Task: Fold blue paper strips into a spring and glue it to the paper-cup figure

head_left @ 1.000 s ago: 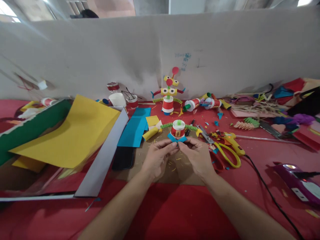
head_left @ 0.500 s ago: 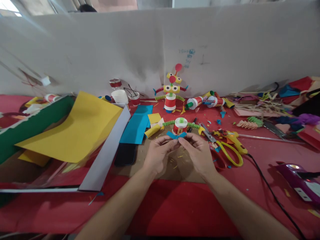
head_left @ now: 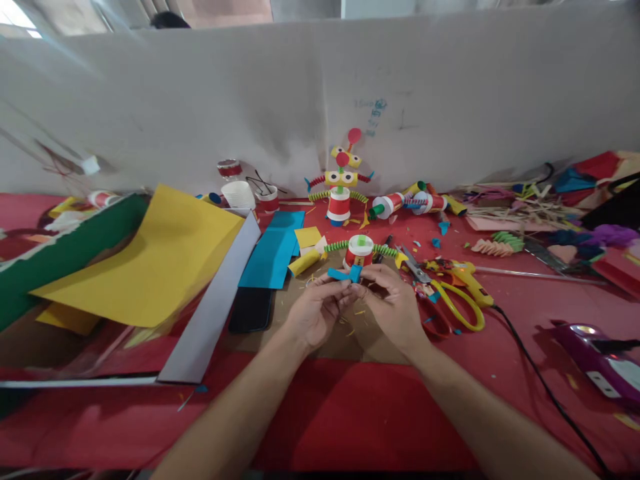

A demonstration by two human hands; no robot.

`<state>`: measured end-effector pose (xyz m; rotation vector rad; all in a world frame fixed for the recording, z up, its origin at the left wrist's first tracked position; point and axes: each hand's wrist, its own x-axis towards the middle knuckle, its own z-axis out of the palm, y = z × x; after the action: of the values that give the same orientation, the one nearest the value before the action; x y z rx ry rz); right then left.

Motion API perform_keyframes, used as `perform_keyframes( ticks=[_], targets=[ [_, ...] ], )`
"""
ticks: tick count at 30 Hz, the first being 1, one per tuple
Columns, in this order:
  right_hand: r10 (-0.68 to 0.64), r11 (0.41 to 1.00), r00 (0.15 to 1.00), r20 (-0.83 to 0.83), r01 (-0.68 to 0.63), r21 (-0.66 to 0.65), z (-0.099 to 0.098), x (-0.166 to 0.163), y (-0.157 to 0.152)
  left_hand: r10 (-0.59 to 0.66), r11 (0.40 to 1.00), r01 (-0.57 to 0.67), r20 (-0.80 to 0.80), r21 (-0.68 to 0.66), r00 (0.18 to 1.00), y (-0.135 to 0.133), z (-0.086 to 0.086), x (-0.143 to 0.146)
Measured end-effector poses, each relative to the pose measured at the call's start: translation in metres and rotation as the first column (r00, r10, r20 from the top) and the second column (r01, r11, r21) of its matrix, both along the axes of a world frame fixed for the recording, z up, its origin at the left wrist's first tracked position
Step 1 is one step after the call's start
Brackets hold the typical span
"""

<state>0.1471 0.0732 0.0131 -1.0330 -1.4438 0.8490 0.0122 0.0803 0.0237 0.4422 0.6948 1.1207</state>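
A small folded strip of blue paper (head_left: 355,273) is pinched between the fingertips of my left hand (head_left: 320,308) and my right hand (head_left: 391,305). Both hands are closed on it, held over a brown cardboard sheet (head_left: 320,347). Just beyond the fingers stands an upside-down red and white paper cup (head_left: 360,249) with green pleated paper arms; the right one ends in a yellow piece. Left of the cup lies a rolled yellow paper tube (head_left: 304,263). Close to my right hand are scissors with yellow handles (head_left: 477,311).
Blue paper (head_left: 274,250) and a phone (head_left: 250,310) lie left, beside a box holding a yellow sheet (head_left: 150,267). Finished cup figures (head_left: 339,203) stand at the back. On the right are a yellow glue gun (head_left: 473,283), its black cord and a purple power strip (head_left: 595,360).
The blue paper strip has turned in my fingers: its right end now points upward instead of sideways. My hands have shifted slightly, and the view has moved a little.
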Motion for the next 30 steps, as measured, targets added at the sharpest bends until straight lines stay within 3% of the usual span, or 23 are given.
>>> perform_keyframes(
  ticks=[10, 19, 22, 27, 30],
  targets=[
    [0.033, 0.999, 0.999, -0.026, -0.033, 0.004, 0.0, -0.003, -0.002, 0.074, 0.99, -0.06, -0.101, 0.127, 0.992, -0.001, -0.004, 0.002],
    [-0.05, 0.996, 0.998, 0.031, 0.048, 0.074, -0.002, -0.006, -0.006, 0.199, 0.968, -0.178, -0.108, 0.176, 0.974, -0.005, -0.015, 0.01],
    [-0.015, 1.0, 1.0, -0.011, 0.015, 0.021, -0.003, -0.006, -0.004, 0.239, 0.96, -0.216, -0.121, 0.177, 0.963, -0.006, -0.016, 0.012],
    [0.055, 0.984, 0.974, -0.218, -0.09, -0.155, -0.008, -0.009, 0.002, 0.296, 0.953, -0.281, -0.137, 0.118, 0.945, -0.006, -0.016, 0.014],
    [0.034, 0.965, 0.953, -0.302, -0.111, -0.24, -0.009, -0.009, 0.003, 0.313, 0.948, -0.299, -0.152, 0.111, 0.937, -0.005, -0.017, 0.013]
  ],
)
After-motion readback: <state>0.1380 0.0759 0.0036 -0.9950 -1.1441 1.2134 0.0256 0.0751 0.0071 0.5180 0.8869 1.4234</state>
